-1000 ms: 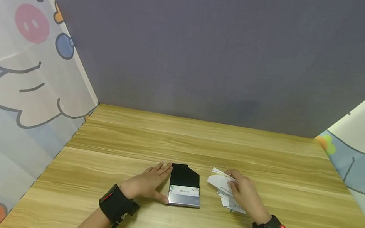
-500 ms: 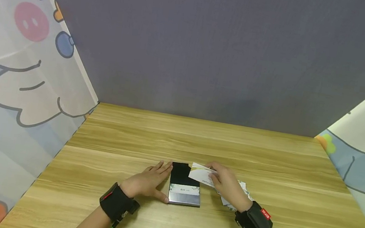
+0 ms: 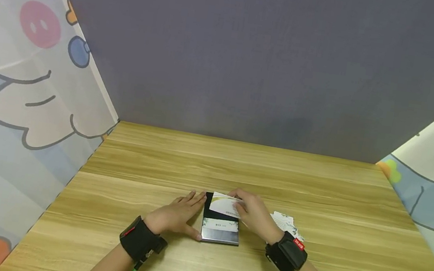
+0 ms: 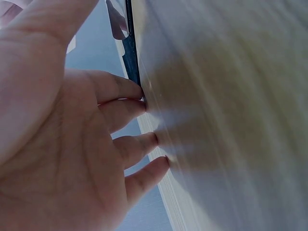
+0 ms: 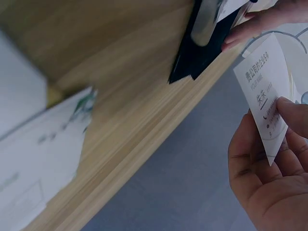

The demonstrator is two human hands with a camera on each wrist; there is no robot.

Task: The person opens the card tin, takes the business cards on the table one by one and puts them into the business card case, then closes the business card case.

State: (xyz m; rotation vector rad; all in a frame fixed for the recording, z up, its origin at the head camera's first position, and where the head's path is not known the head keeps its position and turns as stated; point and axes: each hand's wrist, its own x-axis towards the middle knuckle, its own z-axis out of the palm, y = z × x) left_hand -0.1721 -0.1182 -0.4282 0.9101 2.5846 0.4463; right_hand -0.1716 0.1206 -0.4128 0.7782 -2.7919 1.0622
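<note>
L hand (image 3: 174, 217) has fingers straight & spread, index tip & thumb at L edge of the open card case (image 3: 220, 236), prob. to stop it sliding. R hand (image 3: 259, 216) pinches a printed card (image 3: 222, 204), maybe >1, near its R end, presumably leaving the other end free; it's over the case's black part. 1 white card (image 3: 221, 225) lies in the case; loose cards (image 3: 285, 222) sit close by to the R, prob. for easy reach

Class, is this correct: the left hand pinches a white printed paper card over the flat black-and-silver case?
Wrong hand: the head view shows the right hand pinching the white printed paper card over the flat black-and-silver case.
</note>
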